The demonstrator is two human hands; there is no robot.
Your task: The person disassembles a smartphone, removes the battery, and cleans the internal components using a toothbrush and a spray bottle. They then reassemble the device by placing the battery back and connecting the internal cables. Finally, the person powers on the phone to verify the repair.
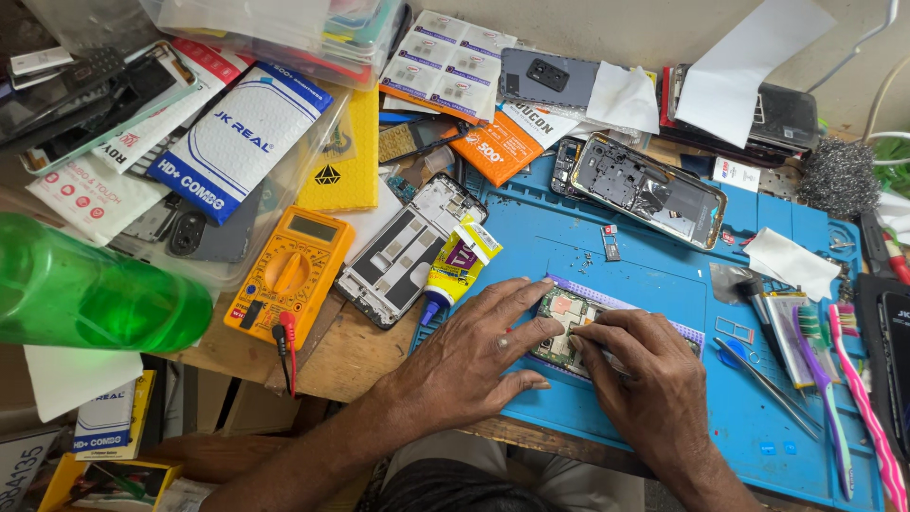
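Blue silicone work mat covers the right half of a crowded bench; only the head view to go on. Left hand lies flat, fingers spread, pinning the near edge of an opened phone body with its green circuit board exposed, set on the mat between both hands. Right hand is curled, fingertips pinched down at the board's right side; whether a tool or small part sits in that pinch cannot be told.

Risks, as judged:
- Bare fingers pressing on exposed board: a slip could bend a connector or tear a flex cable.
- Glue tube lies just beside the left fingers, nozzle toward the mat edge; a nudge could smear adhesive.
- Tweezers and toothbrushes near the right wrist could be swept off.
- Green bottle, lying on its side well to the left beside a yellow multimeter, could roll.
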